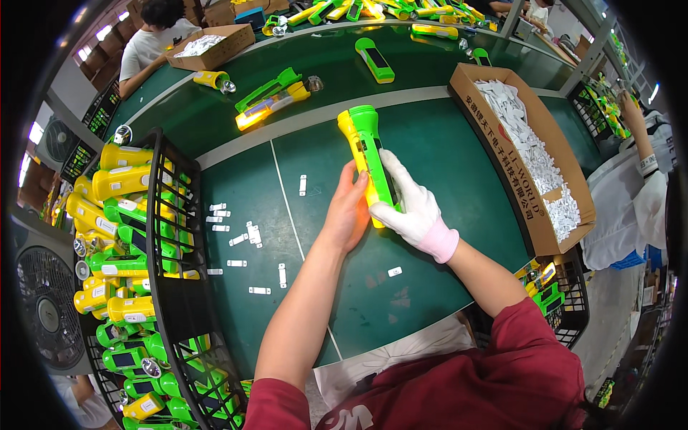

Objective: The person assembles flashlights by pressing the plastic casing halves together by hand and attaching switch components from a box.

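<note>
Between my hands, above the green table, is a yellow and green flashlight casing (368, 143), its wide head pointing away from me. My bare left hand (347, 208) is closed around its yellow side near the lower end. My right hand (416, 204), in a white glove with a pink cuff, grips the green side. Palm and fingers partly hide the lower half of the casing. Small white plastic strips (254, 234) lie scattered on the table to the left of my arms, and a single white strip (395, 271) lies to the right.
A black crate (161, 215) heaped with flashlights stands at left. On the right is a cardboard box (494, 158) of white strips. Beyond the table's edge, an opened flashlight (272, 100) and a green casing half (375, 61) lie on the green belt. Other people sit nearby.
</note>
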Demonstrator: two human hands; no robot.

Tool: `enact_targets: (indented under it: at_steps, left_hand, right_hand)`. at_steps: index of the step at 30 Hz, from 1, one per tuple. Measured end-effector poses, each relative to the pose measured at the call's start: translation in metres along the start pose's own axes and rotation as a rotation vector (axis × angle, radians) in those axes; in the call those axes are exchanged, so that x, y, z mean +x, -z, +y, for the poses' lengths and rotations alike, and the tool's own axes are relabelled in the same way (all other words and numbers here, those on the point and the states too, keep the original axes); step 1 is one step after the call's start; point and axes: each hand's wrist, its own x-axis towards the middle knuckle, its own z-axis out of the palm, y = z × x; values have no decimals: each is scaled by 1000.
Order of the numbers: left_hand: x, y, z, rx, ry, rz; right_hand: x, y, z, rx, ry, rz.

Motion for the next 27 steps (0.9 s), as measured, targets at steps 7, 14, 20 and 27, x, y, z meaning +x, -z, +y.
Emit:
enact_targets:
  at_steps: [7,14,20,27]
  left_hand:
    - [0,-3,-2,-16,3,-23]
    - [0,1,-1,131,-20,74]
    - [-1,5,11,-564,290,-258]
    - [-6,4,11,-383,521,-436]
  right_hand:
    - [-8,-6,-2,-354,192,110]
    - [-14,-8,-11,-451,225,71]
    - [-6,0,-6,221,52,276]
    - [14,8,51,796,13,73]
